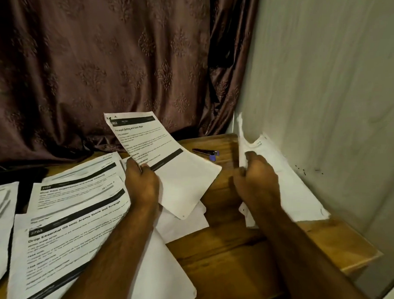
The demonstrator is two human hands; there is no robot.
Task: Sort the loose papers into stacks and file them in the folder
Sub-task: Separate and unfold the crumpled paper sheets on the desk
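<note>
At frame centre, the left hand [141, 183] grips a printed sheet [160, 160] lifted off the tabletop [225, 249]. The right hand [257, 180], centre right, clutches white papers [290, 190] by the wall [323, 76].

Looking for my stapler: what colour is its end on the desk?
Purple-blue at the end of the stapler, body dark; head view.

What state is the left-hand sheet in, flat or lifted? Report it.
Lifted. The left hand pinches the printed sheet at its edge, tilted above the table.
</note>
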